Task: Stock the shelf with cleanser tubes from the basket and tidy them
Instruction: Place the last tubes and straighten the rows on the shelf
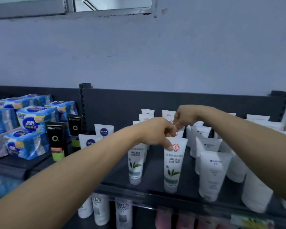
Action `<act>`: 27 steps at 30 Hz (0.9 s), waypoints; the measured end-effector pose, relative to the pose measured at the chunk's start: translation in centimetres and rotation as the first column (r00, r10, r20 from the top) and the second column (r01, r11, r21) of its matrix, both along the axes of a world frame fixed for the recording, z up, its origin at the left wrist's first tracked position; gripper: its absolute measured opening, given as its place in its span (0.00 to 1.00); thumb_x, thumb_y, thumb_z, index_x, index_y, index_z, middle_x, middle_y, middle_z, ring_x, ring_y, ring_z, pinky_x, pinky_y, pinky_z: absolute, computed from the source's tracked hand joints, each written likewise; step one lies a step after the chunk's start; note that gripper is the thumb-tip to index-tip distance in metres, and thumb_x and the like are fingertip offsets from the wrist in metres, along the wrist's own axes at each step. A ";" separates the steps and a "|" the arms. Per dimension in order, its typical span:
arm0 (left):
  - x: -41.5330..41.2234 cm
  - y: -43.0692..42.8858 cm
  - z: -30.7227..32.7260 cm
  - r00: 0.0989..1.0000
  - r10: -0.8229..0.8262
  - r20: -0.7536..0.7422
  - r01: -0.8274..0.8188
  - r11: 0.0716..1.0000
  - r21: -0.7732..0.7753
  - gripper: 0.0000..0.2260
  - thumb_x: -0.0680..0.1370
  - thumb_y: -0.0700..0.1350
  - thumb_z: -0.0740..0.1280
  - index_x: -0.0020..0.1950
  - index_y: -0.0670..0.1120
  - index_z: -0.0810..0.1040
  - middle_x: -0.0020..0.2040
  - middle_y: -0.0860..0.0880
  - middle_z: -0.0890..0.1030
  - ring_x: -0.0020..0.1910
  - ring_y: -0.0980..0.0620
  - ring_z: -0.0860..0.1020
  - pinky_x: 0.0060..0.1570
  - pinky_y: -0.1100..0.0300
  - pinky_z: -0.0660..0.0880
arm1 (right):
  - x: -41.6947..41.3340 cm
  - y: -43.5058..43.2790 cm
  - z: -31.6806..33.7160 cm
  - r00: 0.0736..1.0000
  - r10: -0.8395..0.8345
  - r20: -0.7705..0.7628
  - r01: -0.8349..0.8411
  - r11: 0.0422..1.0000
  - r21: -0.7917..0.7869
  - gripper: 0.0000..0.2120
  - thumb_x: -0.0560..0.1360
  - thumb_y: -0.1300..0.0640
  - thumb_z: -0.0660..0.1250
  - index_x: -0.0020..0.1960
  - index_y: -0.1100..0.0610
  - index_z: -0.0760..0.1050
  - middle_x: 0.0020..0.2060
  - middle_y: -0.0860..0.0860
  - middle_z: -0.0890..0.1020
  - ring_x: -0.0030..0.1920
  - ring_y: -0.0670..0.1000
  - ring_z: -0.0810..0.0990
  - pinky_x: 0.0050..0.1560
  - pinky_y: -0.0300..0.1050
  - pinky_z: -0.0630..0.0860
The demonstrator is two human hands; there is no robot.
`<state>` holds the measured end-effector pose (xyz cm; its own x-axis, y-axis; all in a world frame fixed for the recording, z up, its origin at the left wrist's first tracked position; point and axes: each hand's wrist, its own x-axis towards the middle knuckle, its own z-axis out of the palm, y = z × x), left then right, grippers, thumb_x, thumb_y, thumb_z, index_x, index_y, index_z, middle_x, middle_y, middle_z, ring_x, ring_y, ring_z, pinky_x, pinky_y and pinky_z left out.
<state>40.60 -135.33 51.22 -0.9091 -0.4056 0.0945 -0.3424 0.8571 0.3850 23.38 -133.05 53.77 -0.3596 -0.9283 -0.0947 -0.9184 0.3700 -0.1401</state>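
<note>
1. The dark shelf (pixel 153 171) carries tubes upright on their caps, in rows running front to back.
2. Blue wrapped packs (pixel 35 119) are stacked in the bay at left.
3. Plain white tubes (pixel 211 172) fill the rows at right.
4. The front cleanser tube (pixel 172 169), printed with green leaves, stands near the shelf's front edge.
5. The left hand (pixel 157 133) has its grip pinching that tube's crimped top, thumb in front.
6. The right hand (pixel 182 118), fingers curled, seems to pinch the tube behind (pixel 180 133).
</note>
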 end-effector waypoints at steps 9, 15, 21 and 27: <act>-0.9 0.6 -0.8 0.998 0.034 0.051 -0.034 0.999 0.001 0.14 0.71 0.45 0.74 0.44 0.34 0.76 0.35 0.45 0.69 0.33 0.50 0.66 0.29 0.62 0.64 | -0.9 0.2 -1.4 0.998 0.031 0.051 -0.029 0.999 -0.037 0.16 0.72 0.59 0.72 0.31 0.57 0.68 0.28 0.52 0.76 0.35 0.52 0.81 0.32 0.37 0.72; -1.0 0.5 -0.3 0.995 0.039 0.090 -0.045 0.997 0.057 0.11 0.70 0.50 0.74 0.45 0.44 0.79 0.40 0.46 0.77 0.38 0.49 0.74 0.43 0.56 0.74 | -1.2 0.9 -0.7 0.981 0.055 0.185 -0.044 0.997 -0.065 0.10 0.73 0.51 0.72 0.40 0.57 0.78 0.34 0.47 0.78 0.38 0.53 0.81 0.34 0.37 0.74; -1.3 0.0 2.7 0.986 0.114 -0.124 -0.113 0.993 0.017 0.09 0.76 0.47 0.69 0.53 0.45 0.81 0.44 0.53 0.81 0.45 0.56 0.77 0.45 0.66 0.72 | -2.8 0.5 0.0 0.994 0.016 0.112 0.022 0.946 -0.324 0.08 0.76 0.58 0.67 0.49 0.61 0.82 0.29 0.48 0.78 0.31 0.48 0.76 0.31 0.38 0.70; -3.9 -2.6 2.6 0.981 0.192 -0.014 -0.192 0.975 -0.116 0.14 0.75 0.44 0.70 0.60 0.43 0.77 0.52 0.50 0.79 0.49 0.52 0.75 0.49 0.62 0.68 | -4.6 -1.0 -0.7 0.999 -0.032 0.032 0.040 0.956 -0.291 0.11 0.75 0.59 0.69 0.56 0.61 0.81 0.42 0.51 0.79 0.44 0.52 0.76 0.48 0.43 0.75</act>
